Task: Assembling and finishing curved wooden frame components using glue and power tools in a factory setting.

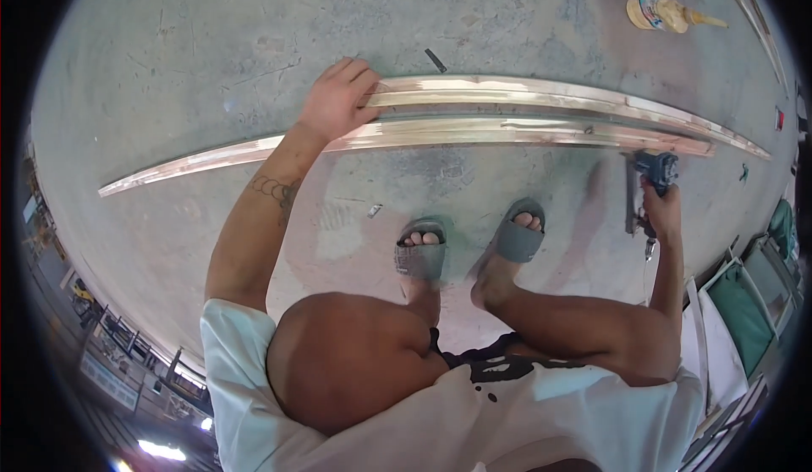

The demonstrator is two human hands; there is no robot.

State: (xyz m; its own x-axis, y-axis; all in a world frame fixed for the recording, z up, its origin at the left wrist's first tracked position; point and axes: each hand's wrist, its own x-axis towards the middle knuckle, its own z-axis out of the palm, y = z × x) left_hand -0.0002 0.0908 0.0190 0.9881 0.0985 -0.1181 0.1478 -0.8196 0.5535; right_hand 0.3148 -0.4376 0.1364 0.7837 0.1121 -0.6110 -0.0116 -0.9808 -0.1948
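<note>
Two long, shiny strips of moulding lie side by side on the concrete floor, the far strip [499, 91] and the near strip [474, 131]. My left hand [337, 102] is closed round the left end of the far strip, its thumb side reaching down to the near strip. The near strip runs on past my wrist to the far left. At the right, my right hand [664, 210] grips a blue and black nail gun [656, 167] with a metal fitting at its bottom. The gun's nose is close to the near strip's right part; whether it touches is unclear.
A glue bottle [664, 13] lies on its side at the far right. A small dark piece [435, 60] rests beyond the strips. My sandalled feet [420, 248] are just this side of them. More strips [751, 15] run along the right edge, and a green-covered frame [737, 310] stands lower right.
</note>
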